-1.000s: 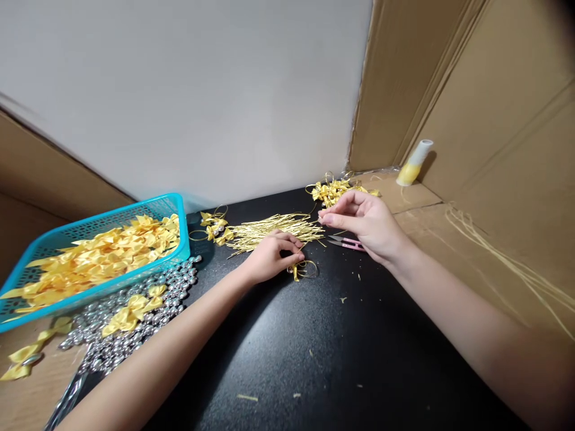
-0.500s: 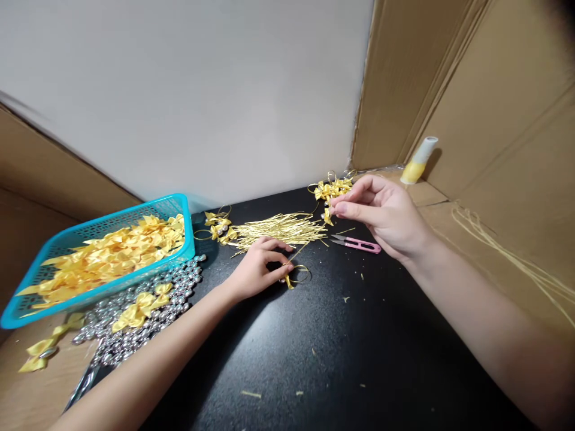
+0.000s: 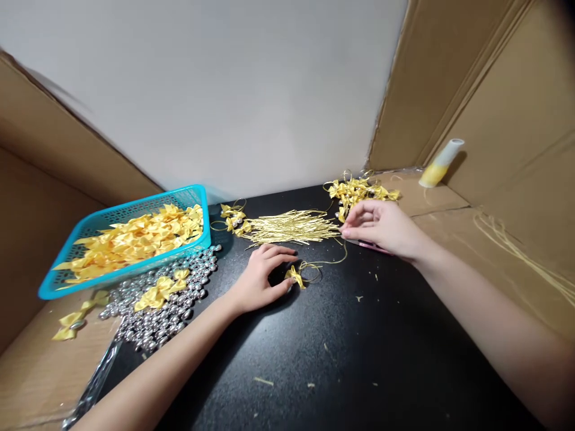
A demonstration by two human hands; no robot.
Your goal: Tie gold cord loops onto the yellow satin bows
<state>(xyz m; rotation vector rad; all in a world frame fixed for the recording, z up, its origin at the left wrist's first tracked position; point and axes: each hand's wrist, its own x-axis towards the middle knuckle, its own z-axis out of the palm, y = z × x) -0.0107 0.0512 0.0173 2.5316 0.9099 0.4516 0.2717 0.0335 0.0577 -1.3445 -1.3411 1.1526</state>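
My left hand (image 3: 263, 278) rests on the black table with its fingers apart, its thumb tip at the edge of a small yellow ribbon bow (image 3: 295, 276). A loop of thin gold cord (image 3: 324, 262) extends from that bow and curves slackly to the right, up to my right fingertips. My right hand (image 3: 375, 227) is pinched at the cord's end, just above the pink thread snips (image 3: 375, 246), which it partly covers. Beyond my left hand lies a bundle of cut gold cords (image 3: 294, 226).
At left stands a turquoise basket (image 3: 130, 263) of yellow bows, beside a spread of silver beads (image 3: 179, 305) with several bows on top. Looped bows (image 3: 353, 190) are heaped at the back right. A white and yellow cone (image 3: 442, 163) stands near the cardboard wall.
My right hand has come down towards the snips, and the cord has gone from taut to slack. My left fingers have spread away from the bow. The view has shifted slightly.
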